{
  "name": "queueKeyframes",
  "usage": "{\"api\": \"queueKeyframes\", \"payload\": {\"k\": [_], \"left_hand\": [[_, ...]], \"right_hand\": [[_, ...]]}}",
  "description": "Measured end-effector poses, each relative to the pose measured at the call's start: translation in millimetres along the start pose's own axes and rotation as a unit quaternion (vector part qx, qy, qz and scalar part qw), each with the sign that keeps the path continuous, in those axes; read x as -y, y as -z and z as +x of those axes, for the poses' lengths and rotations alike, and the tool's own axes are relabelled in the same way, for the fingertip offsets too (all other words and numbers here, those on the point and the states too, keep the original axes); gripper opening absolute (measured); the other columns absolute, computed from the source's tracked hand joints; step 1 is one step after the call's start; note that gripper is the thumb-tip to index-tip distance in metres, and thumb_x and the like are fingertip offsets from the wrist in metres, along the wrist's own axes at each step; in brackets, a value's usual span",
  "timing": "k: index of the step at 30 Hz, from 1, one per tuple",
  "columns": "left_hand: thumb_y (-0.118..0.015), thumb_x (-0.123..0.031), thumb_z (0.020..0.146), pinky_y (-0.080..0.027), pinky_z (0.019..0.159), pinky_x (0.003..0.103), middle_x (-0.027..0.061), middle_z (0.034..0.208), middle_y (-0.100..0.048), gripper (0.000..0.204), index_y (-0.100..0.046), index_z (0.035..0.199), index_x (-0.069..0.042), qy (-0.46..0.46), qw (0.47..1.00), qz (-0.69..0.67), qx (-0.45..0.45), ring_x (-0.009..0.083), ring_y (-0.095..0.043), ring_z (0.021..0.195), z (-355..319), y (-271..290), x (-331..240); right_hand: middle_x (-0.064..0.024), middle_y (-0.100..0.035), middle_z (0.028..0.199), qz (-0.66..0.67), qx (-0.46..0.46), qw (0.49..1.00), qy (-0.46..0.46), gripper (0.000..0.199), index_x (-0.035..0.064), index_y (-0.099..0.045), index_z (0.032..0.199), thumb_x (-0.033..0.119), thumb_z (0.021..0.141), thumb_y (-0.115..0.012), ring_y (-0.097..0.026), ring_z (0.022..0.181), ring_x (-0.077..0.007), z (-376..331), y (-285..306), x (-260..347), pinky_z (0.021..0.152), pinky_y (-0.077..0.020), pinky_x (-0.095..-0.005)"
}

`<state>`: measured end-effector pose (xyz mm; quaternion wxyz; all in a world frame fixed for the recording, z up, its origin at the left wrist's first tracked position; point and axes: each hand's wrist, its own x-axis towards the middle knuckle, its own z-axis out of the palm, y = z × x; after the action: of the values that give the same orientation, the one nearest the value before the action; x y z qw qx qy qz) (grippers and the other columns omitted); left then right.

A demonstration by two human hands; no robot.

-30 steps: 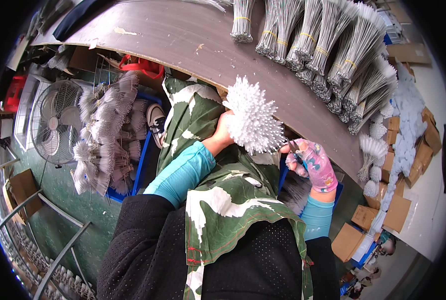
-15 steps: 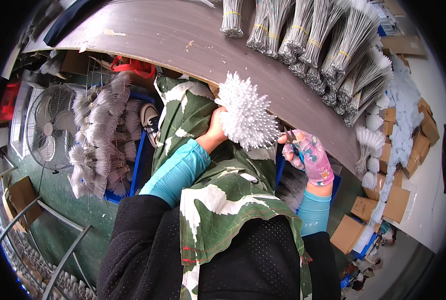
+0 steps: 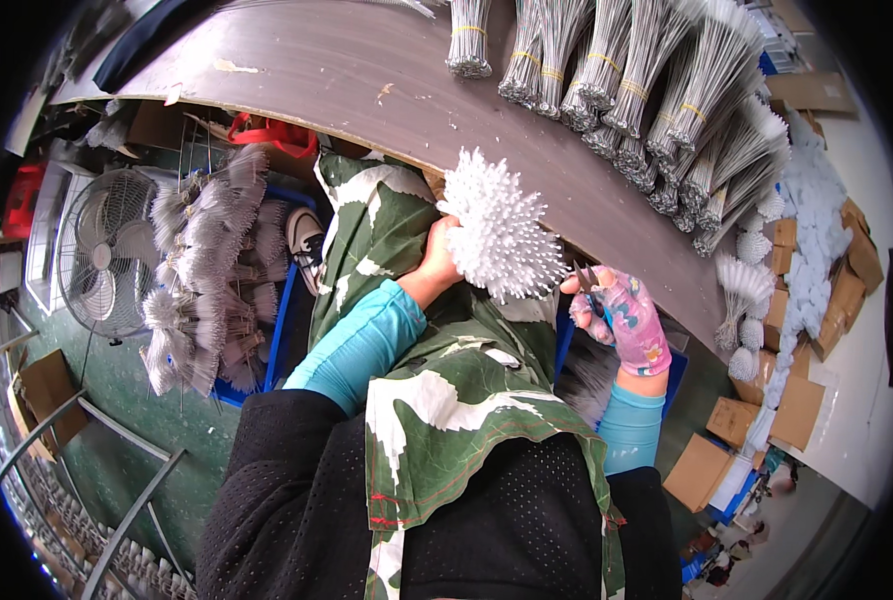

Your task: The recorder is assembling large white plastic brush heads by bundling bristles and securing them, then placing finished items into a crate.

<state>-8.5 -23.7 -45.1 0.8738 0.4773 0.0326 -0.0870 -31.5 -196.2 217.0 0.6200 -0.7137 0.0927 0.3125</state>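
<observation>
My bare left hand (image 3: 435, 262) is wrapped round a bundle of thin stems with white bead-like tips (image 3: 502, 228). The tips fan out in a thick round head over my lap, towards the table edge; the stem ends are hidden. Just right of the bundle, my right hand (image 3: 622, 312), in a pink patterned fingerless glove, grips a small pair of snips (image 3: 587, 277). Their dark pointed blades stick up past my fingers, close to the white tips but apart from them. Most of the handle is covered by my hand.
Several banded bundles of wire stems (image 3: 607, 75) lie on the brown table (image 3: 367, 75). At left stand a fan (image 3: 105, 255) and hanging bundles of white stems (image 3: 212, 240) beside a blue bin (image 3: 285, 335). Cardboard boxes (image 3: 699, 470) sit at right, a metal frame (image 3: 132, 520) lower left.
The whole view has shifted slightly. Both hands keep nearly the same place and grip, with the snips still beside the bundle.
</observation>
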Motion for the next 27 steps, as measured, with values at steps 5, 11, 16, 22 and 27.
{"api": "queueKeyframes", "payload": {"k": [5, 11, 16, 22, 27], "left_hand": [[-0.057, -0.002, 0.077, -0.048, 0.065, 0.028, 0.0015, 0.084, -0.064, 0.013, -0.064, 0.087, -0.001, -0.03, 0.998, 0.05, 0.002, 0.0106, -0.058, 0.075, -3, -1, -13], [-0.057, -0.003, 0.078, -0.049, 0.07, 0.028, 0.0034, 0.092, -0.066, 0.023, -0.063, 0.099, 0.0, 0.008, 0.994, -0.104, -0.045, 0.0114, -0.06, 0.081, -6, -11, -30], [-0.051, -0.005, 0.083, -0.049, 0.074, 0.029, 0.0058, 0.097, -0.064, 0.026, -0.059, 0.107, 0.001, -0.013, 0.995, -0.086, -0.043, 0.0112, -0.059, 0.085, -5, -13, -28], [-0.046, -0.015, 0.089, -0.048, 0.079, 0.031, 0.008, 0.1, -0.064, 0.027, -0.058, 0.108, 0.0, -0.012, 0.997, -0.056, -0.046, 0.0129, -0.059, 0.088, -5, -9, -27], [-0.045, -0.021, 0.092, -0.047, 0.082, 0.032, 0.0084, 0.106, -0.062, 0.032, -0.054, 0.113, 0.0, -0.02, 0.987, -0.147, -0.054, 0.0156, -0.058, 0.093, -5, -17, -34]], "right_hand": [[0.0007, -0.056, 0.062, -0.001, -0.006, 1.0, -0.007, 0.043, 0.0001, -0.063, 0.094, 0.04, 0.094, -0.046, -0.04, 0.046, -0.0016, 0, -2, 1, 0.04, -0.0257, -0.0155], [0.0008, -0.056, 0.063, -0.029, -0.018, 0.999, -0.009, 0.043, 0.0006, -0.062, 0.094, 0.041, 0.094, -0.047, -0.041, 0.046, -0.0009, 2, 4, 8, 0.041, -0.0267, -0.0147], [0.0006, -0.056, 0.064, -0.064, -0.012, 0.998, 0.013, 0.043, 0.0003, -0.062, 0.093, 0.041, 0.093, -0.047, -0.042, 0.048, -0.0008, 4, 5, 23, 0.041, -0.0274, -0.0144], [0.0013, -0.056, 0.064, -0.094, 0.006, 0.995, 0.011, 0.041, 0.0014, -0.063, 0.092, 0.039, 0.093, -0.048, -0.043, 0.049, -0.0011, 8, -1, 31, 0.042, -0.0289, -0.0156], [0.0018, -0.055, 0.061, -0.171, -0.003, 0.985, 0.005, 0.035, 0.0038, -0.064, 0.089, 0.036, 0.093, -0.05, -0.043, 0.048, -0.0021, 22, -14, 57, 0.042, -0.0299, -0.0169]]}}
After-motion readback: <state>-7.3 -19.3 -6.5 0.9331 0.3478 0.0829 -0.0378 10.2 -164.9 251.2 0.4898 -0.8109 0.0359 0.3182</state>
